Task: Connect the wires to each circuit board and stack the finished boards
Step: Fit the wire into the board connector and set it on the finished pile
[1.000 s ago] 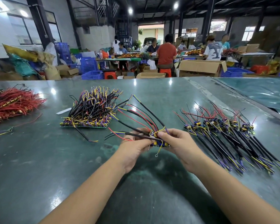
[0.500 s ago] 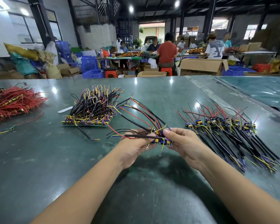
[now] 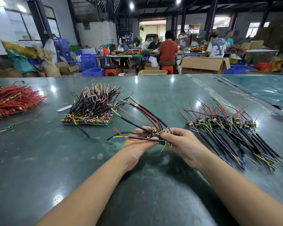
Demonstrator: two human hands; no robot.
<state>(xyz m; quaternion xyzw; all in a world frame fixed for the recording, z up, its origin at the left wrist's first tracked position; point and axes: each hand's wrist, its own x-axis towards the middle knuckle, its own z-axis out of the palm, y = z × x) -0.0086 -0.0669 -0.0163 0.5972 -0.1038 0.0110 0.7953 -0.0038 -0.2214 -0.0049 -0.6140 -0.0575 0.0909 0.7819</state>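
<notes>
Bright, even light from ceiling lamps [image 3: 131, 5] at top centre + daylight thru doorway [image 3: 153, 28] and windows upper right. Lamps glare as white spots on glossy green table [image 3: 39, 160], upper middle. Soft dark shadow under forearms, bottom centre. Wide-angle bend at edges; far background soft, slight blur at bottom corners.

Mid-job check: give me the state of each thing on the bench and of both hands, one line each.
Left hand: grips the held board's wires.
Right hand: grips the held board.
Held circuit board: lifted off the table, wires fanning up and left.
Stack of wired boards: resting flat, wires upward.
Row of wired modules: lying on the table.
Red wire pile: heaped at far left.
</notes>
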